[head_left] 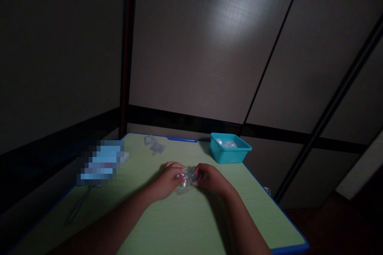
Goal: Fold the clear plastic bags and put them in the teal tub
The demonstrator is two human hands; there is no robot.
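Note:
Over the middle of the table, a small clear plastic bag (185, 187) lies between my two hands, shiny and crinkled. My left hand (169, 179) pinches its left side between thumb and fingers. At the bag's right side, my right hand (211, 176) is closed, with thumb and forefinger gripping the plastic. Something small and pale shows inside or behind the bag near the fingertips, too small to make out. Farther back on the right stands a turquoise plastic basket (230, 155) with clear plastic packets (229, 143) in it.
The green table (167, 223) has a blue edge. Crumpled clear plastic (154, 144) lies at the back left. A blurred-out blue object (103, 163) with a cord (79, 207) is at the left edge. Dark cabinet panels (194, 55) rise behind the table.

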